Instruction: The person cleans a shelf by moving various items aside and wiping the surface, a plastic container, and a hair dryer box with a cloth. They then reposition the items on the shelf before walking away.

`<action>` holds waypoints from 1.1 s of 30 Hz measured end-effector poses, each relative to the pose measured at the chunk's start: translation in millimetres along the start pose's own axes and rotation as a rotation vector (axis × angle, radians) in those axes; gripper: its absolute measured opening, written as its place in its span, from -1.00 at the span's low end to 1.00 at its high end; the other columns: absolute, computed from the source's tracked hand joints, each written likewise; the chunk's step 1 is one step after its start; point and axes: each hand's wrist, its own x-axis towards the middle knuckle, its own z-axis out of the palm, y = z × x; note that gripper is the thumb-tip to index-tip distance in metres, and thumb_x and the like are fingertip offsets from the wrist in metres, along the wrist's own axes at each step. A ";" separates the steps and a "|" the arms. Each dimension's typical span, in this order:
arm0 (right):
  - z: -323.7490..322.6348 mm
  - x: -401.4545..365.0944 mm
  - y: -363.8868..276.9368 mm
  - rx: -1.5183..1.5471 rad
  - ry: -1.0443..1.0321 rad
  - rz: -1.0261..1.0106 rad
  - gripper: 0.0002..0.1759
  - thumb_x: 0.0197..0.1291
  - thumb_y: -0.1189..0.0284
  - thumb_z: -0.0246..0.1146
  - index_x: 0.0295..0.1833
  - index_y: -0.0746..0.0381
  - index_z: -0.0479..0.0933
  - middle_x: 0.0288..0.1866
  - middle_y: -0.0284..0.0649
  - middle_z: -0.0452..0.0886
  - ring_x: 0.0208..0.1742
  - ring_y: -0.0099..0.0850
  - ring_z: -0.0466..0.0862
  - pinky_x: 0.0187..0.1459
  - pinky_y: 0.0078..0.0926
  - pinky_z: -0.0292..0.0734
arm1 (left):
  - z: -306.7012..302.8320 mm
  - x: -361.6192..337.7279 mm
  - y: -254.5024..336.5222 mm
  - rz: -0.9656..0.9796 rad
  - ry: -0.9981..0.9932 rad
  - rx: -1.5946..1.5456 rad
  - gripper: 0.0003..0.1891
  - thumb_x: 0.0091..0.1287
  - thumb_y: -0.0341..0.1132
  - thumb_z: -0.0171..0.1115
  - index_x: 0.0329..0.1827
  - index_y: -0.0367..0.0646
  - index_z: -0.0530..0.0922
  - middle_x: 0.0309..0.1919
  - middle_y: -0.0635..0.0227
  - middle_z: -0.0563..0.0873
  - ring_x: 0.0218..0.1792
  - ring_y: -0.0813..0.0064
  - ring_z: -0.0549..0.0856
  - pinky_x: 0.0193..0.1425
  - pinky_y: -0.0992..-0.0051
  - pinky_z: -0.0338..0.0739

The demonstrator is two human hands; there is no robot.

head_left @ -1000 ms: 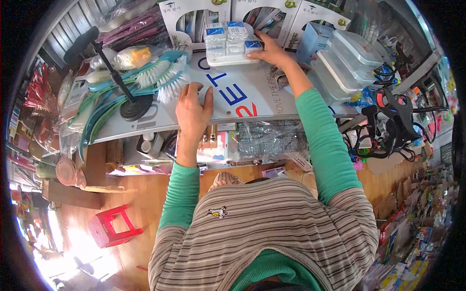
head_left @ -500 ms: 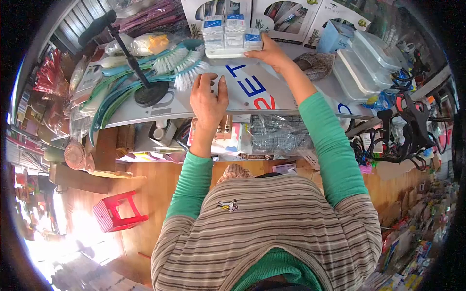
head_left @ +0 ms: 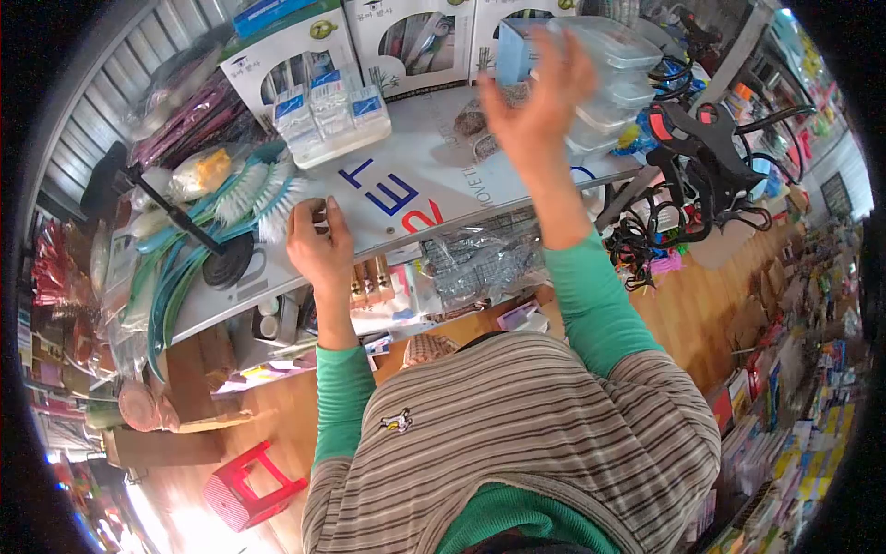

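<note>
My right hand (head_left: 543, 106) is raised in front of the blue box (head_left: 513, 54) and the clear plastic containers (head_left: 620, 88). Its fingers are spread and blurred, with nothing in them. My left hand (head_left: 320, 245) hovers at the front of the table, fingers loosely curled and thumb apart, holding nothing. Nearest to it are the white-bristled brushes (head_left: 242, 198) with teal handles. Beyond them, a white tray (head_left: 355, 143) bears several small clear packs (head_left: 330, 100) with blue labels. A dark knitted cloth (head_left: 472, 120) lies to the left of my right hand.
White boxes with windows (head_left: 413, 46) stand along the back of the table (head_left: 429, 171). A black stand (head_left: 189, 226) leans at the left. Black straps and hooks (head_left: 706, 157) hang at the right end. Below, a red stool (head_left: 251, 485) stands on the wooden floor.
My right hand has let go of the white tray and moved right, its fingers spreading. The view has turned to the right, so the table things appear shifted left.
</note>
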 end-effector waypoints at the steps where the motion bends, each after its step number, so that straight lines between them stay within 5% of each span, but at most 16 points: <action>1: -13.0 4.5 9.8 -0.016 0.066 0.040 -0.18 -0.24 0.26 0.40 0.20 0.25 0.23 0.24 0.15 0.12 0.24 0.15 0.11 0.13 0.11 0.14 | -0.1 0.3 0.2 -0.005 -0.014 0.018 -0.88 0.12 -0.37 0.22 -0.46 -0.23 0.49 -0.53 0.23 0.59 -0.53 0.28 0.59 -0.43 0.35 0.44; 6: -43.5 17.2 50.7 -0.278 0.181 0.124 -0.06 -0.31 0.19 0.45 0.26 0.17 0.19 0.28 0.18 0.02 0.24 0.15 0.11 0.12 0.14 0.14 | 1.9 -0.4 5.4 -0.006 -0.026 0.055 -0.86 0.12 -0.35 0.23 -0.47 -0.22 0.49 -0.53 0.25 0.59 -0.54 0.32 0.59 -0.45 0.38 0.44; 9: -42.7 24.9 63.9 -0.430 -0.078 0.205 -0.02 -0.35 0.19 0.50 0.27 0.14 0.20 0.28 0.20 0.05 0.26 0.15 0.09 0.20 0.06 0.06 | 0.6 -1.1 5.3 -0.017 -0.039 0.063 -0.86 0.12 -0.35 0.23 -0.46 -0.22 0.49 -0.53 0.26 0.59 -0.54 0.33 0.60 -0.46 0.39 0.44; 11: -34.8 20.9 79.2 -0.506 -0.162 0.148 -0.08 -0.40 0.12 0.49 0.21 0.04 0.29 0.23 0.18 0.19 0.19 0.19 0.24 0.08 0.15 0.24 | -0.4 -0.2 3.6 -0.017 -0.041 0.065 -0.86 0.12 -0.35 0.23 -0.46 -0.22 0.49 -0.53 0.26 0.59 -0.54 0.33 0.60 -0.46 0.39 0.44; 16: -31.8 16.5 93.2 -0.384 -0.148 0.089 -0.21 -0.41 0.14 0.50 0.06 0.13 0.41 0.15 0.14 0.33 0.17 0.20 0.28 0.05 0.10 0.31 | -3.5 -0.6 -0.3 0.004 -0.060 -0.026 -0.85 0.16 -0.36 0.20 -0.43 -0.29 0.51 -0.57 0.15 0.59 -0.57 0.28 0.60 -0.44 0.40 0.45; 20: -36.8 19.7 58.3 -0.255 0.010 -0.015 -0.28 -0.45 0.23 0.52 -0.03 0.19 0.45 0.10 0.03 0.39 0.12 0.08 0.35 0.05 -0.02 0.34 | -7.6 1.3 -5.4 -0.016 -0.129 -0.062 -0.88 0.14 -0.37 0.22 -0.41 -0.25 0.50 -0.51 0.25 0.62 -0.50 0.33 0.62 -0.41 0.42 0.47; 23: -39.4 12.6 15.4 0.108 0.034 -0.121 -0.32 -0.47 0.29 0.52 -0.07 0.17 0.47 0.10 -0.07 0.39 0.16 -0.01 0.35 0.13 -0.08 0.31 | -15.8 10.9 -11.3 -0.269 -0.303 -0.480 -0.72 0.21 -0.22 0.17 -0.16 -0.25 0.49 -0.29 0.16 0.64 -0.32 0.34 0.65 -0.27 0.43 0.51; 25: -44.2 -1.8 -33.0 0.349 -0.104 -0.135 -0.33 -0.49 0.36 0.52 -0.09 0.18 0.47 0.14 -0.05 0.37 0.17 -0.08 0.36 0.16 -0.12 0.28 | -34.4 27.3 -0.2 -0.688 -0.589 -1.383 -0.49 0.26 -0.03 0.07 0.12 -0.23 0.35 -0.02 0.06 0.55 -0.11 0.33 0.61 -0.11 0.40 0.50; 26: -43.8 -10.8 -53.0 0.501 -0.197 -0.162 -0.33 -0.49 0.37 0.51 -0.08 0.18 0.46 0.17 -0.05 0.36 0.21 -0.03 0.32 0.19 -0.11 0.26 | -40.8 32.8 -0.9 -0.647 -0.752 -1.484 -0.36 0.26 0.08 -0.02 0.24 -0.23 0.21 0.09 -0.02 0.44 0.02 0.27 0.54 0.05 0.30 0.46; 29: -36.9 -39.8 -104.2 0.717 -0.417 -0.250 -0.32 -0.38 0.33 0.51 -0.02 0.23 0.44 0.21 0.02 0.32 0.24 0.11 0.28 0.22 -0.04 0.23 | -51.8 25.2 5.3 -0.943 -0.494 -1.499 -0.38 0.25 0.01 0.05 0.21 -0.30 0.24 0.05 -0.02 0.47 0.00 0.23 0.56 0.09 0.25 0.47; 30: -38.9 -40.4 -111.7 0.771 -0.521 -0.240 -0.33 -0.33 0.29 0.48 0.00 0.23 0.43 0.20 0.02 0.32 0.25 0.09 0.27 0.22 -0.06 0.22 | -56.9 25.8 3.2 -1.012 -0.537 -1.455 -0.43 0.21 -0.16 0.13 0.18 -0.34 0.25 0.01 0.03 0.51 -0.04 0.23 0.59 0.07 0.29 0.51; 33: -37.8 -32.2 -104.0 0.883 -0.627 -0.116 -0.33 -0.22 0.21 0.42 0.05 0.23 0.40 0.21 0.00 0.32 0.27 0.02 0.25 0.23 -0.10 0.18 | -53.8 20.5 -16.0 -0.993 -0.530 -1.361 -0.48 0.15 -0.33 0.17 0.16 -0.34 0.28 -0.04 0.08 0.55 -0.08 0.28 0.61 -0.01 0.35 0.57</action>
